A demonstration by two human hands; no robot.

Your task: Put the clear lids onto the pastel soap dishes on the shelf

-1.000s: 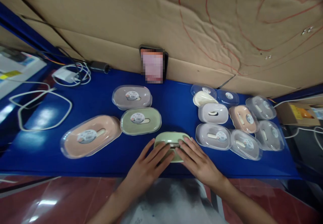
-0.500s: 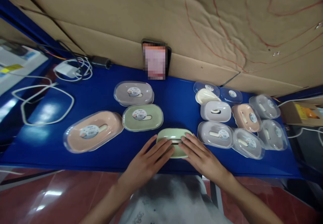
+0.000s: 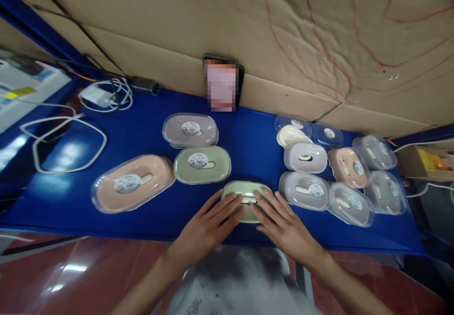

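Note:
A light green oval plastic box (image 3: 248, 188) lies near the table's front edge, with a cream-coloured strip (image 3: 247, 200) set across the slot in its top. On its left half rest the stretched fingers of my left hand (image 3: 213, 221). My right hand (image 3: 285, 221) has its fingers spread, the tips touching the right half of the top. Neither hand is wrapped round the box. Just beyond my left hand is another green box (image 3: 220, 156) under a clear cover with a round label. A grey-lilac box (image 3: 303, 186) with a clear cover sits right of my right hand.
A covered peach box (image 3: 106, 189) and a mauve box (image 3: 170, 129) stand to the left. Several more boxes, loose clear covers (image 3: 328, 136) and a cream piece (image 3: 292, 135) are grouped right. A phone (image 3: 241, 81) leans against the cardboard wall. White cables (image 3: 104, 144) lie left.
My right hand has shifted slightly right, and its fingers are spread wider on the green box. My left hand stays almost where it was. The whole view has shifted a little.

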